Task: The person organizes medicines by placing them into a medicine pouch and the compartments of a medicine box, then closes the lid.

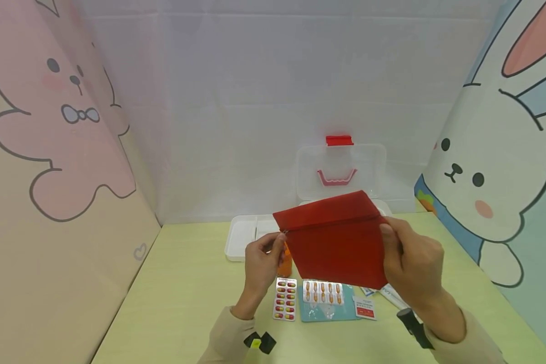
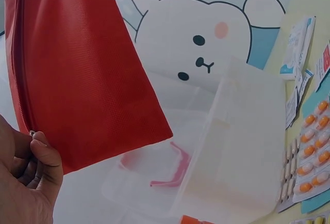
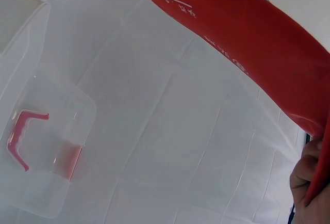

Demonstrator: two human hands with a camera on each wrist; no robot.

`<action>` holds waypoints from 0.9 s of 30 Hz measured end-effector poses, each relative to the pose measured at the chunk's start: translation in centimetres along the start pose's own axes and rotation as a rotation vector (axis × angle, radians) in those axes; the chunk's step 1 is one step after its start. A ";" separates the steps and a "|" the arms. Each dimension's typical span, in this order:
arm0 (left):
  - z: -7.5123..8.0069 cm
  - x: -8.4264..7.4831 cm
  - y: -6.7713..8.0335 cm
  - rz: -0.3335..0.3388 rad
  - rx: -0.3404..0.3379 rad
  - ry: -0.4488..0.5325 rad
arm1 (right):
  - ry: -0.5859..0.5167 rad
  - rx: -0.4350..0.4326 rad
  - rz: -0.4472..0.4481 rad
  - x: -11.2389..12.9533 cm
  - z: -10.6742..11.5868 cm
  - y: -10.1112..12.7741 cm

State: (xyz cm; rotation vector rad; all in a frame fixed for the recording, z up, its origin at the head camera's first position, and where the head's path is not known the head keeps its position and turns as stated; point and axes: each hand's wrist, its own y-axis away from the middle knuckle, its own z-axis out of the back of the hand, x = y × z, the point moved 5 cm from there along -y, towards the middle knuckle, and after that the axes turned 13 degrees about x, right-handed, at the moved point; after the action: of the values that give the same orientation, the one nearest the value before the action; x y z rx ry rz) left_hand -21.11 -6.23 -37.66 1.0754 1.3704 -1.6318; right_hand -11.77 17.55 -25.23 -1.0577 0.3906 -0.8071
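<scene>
Both hands hold the red pouch (image 1: 334, 237) up over the table (image 1: 182, 293). Left hand (image 1: 261, 263) pinches its zipper pull, right hand (image 1: 409, 260) grips the other end.

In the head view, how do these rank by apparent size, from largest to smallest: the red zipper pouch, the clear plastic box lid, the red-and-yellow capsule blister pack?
1. Red zipper pouch; held up nearer the camera, so its lead is unsure.
2. Clear plastic box lid, partly hidden behind the pouch.
3. Red-and-yellow capsule blister pack, clearly smallest.
</scene>
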 end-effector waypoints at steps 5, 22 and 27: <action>0.0 0.4 0.0 0.015 0.005 0.005 | -0.001 0.000 -0.009 -0.1 0.1 0.1; 2.6 -2.9 1.7 -0.156 -0.099 -0.170 | -0.016 0.019 0.012 -0.6 0.7 -0.5; 3.3 -5.7 2.2 -0.379 -0.111 -0.384 | -0.059 0.065 -0.011 -0.8 0.8 -0.9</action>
State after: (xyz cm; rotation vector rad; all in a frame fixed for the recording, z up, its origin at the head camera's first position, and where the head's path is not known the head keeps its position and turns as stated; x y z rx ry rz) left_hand -17.43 -9.70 -32.94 0.4187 1.4356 -1.8842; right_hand -12.19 18.40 -24.11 -1.0213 0.3066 -0.7914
